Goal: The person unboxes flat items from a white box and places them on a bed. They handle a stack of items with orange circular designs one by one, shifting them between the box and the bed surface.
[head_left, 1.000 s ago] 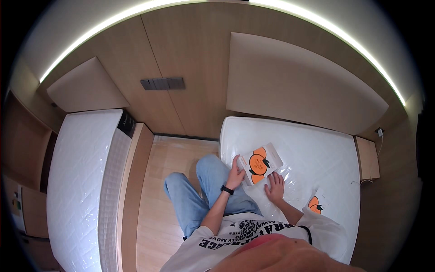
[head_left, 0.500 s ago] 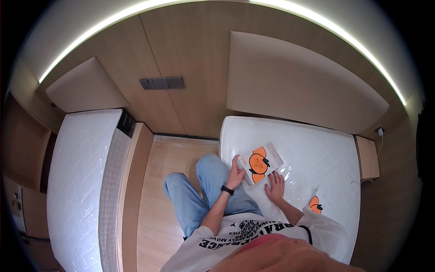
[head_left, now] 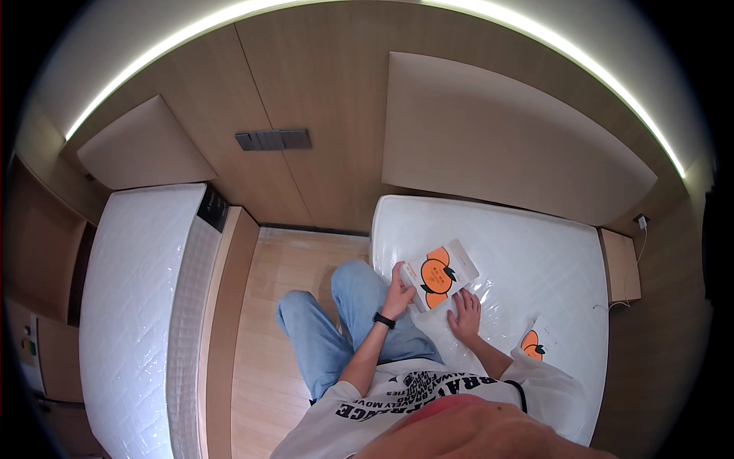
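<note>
Box: white (head_left: 459,258), flat-faced and straight-edged, printed with round orange fruit and dark leaves; a plain pale panel along its right side. It sits askew at the left part of the right mattress (head_left: 535,252), just beyond my lap.
Left hand: mine (head_left: 397,297), grasping the box by its left edge, fingers along the side, thumb toward the printed face.
Right hand: mine (head_left: 464,314), unclenched, fingers spread, palm down by the box's lower right corner; whether the fingertips touch it I cannot tell.
Second printed item: white with the same orange fruit (head_left: 533,346), near my right sleeve, partly hidden; its full shape I cannot tell.
Right mattress cover: clear plastic film, glossy, wrinkled near my right hand.
Wristband: black (head_left: 384,320), smooth, on my left wrist.
Jeans: light blue denim (head_left: 310,329), creased, knees bent.
Shirt: white cloth (head_left: 459,390), black lettering.
Left mattress: white (head_left: 134,291), quilted in diamonds, shiny on top.
Headboard: beige panel (head_left: 497,130), smooth, curved by the lens.
Floor: pale wood (head_left: 260,344), planked.
</note>
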A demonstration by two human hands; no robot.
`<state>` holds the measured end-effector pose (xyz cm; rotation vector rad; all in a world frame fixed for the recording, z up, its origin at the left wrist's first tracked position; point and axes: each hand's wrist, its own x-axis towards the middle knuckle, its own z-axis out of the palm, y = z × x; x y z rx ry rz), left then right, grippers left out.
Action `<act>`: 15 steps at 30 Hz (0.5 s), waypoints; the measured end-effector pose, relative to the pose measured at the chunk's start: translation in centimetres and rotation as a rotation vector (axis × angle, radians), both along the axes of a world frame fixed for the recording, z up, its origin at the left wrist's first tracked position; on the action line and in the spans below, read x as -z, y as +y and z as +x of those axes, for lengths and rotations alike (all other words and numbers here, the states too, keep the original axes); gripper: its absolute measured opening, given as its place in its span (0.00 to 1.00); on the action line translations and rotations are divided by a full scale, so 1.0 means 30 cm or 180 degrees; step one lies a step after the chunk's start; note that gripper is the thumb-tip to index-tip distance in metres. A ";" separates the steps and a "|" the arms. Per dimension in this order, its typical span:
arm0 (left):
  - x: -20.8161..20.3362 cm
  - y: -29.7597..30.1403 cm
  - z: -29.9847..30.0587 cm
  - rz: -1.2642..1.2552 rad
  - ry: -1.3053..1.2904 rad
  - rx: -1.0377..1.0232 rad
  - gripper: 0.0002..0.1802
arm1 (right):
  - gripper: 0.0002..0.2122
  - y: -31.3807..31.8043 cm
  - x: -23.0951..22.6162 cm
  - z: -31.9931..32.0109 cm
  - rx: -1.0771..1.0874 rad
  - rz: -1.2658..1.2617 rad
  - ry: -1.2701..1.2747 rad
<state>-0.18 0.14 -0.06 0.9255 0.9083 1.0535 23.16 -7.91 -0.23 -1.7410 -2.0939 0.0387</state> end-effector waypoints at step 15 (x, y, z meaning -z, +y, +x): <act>0.026 0.007 -0.007 0.0126 0.0237 0.0126 0.43 | 0.24 -0.001 -0.006 0.000 0.0029 -0.0006 0.0031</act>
